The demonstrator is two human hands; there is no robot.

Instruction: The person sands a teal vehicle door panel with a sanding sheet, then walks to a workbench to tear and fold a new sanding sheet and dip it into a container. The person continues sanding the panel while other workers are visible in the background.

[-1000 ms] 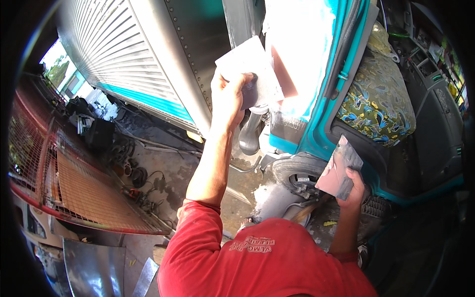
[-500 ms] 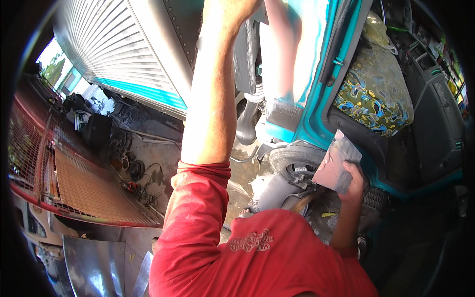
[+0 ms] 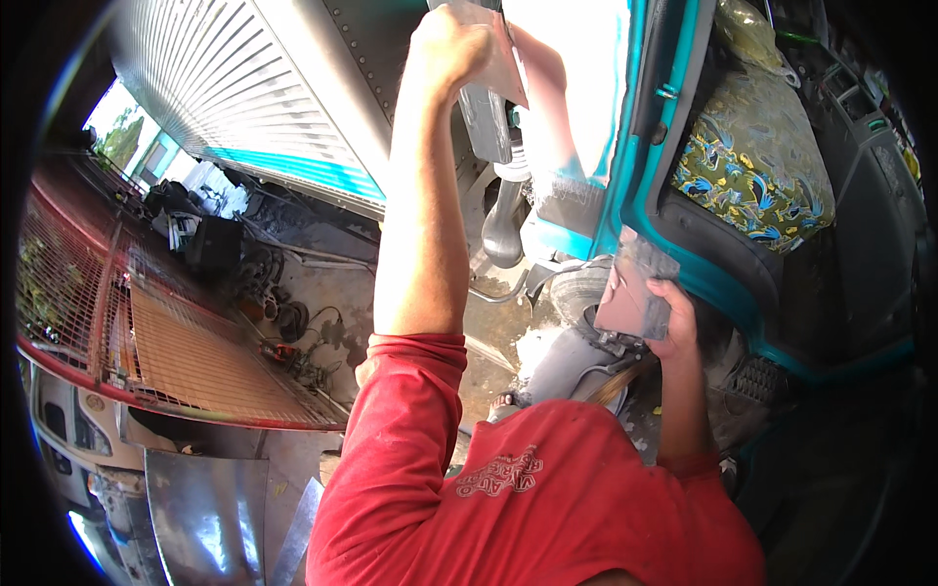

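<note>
Raised high ahead, my left hand (image 3: 447,44) is closed on a flat filler spreader (image 3: 504,70), a thin blade coated with pinkish paste. Its edge is right by the rear corner panel (image 3: 549,117) of the turquoise vehicle cab, where a broad strip of pink filler shows; bright glare hides part of that surface. Lower and to the right, my right hand (image 3: 674,317) grips a grey mixing plate (image 3: 633,298) from its side, thumb on top. Smooth pink paste covers much of the plate.
A patterned seat (image 3: 757,161) shows through the open cab doorway. Below the panel is a wheel (image 3: 576,293). A ribbed metal cargo box (image 3: 244,107) stands at the left, with a red mesh frame (image 3: 176,342), tools (image 3: 293,356) on the floor and a metal sheet (image 3: 205,518) nearer.
My left hand has come lower, bringing the spreader into view beside the panel. My right hand and the mixing plate have shifted left and slightly up.
</note>
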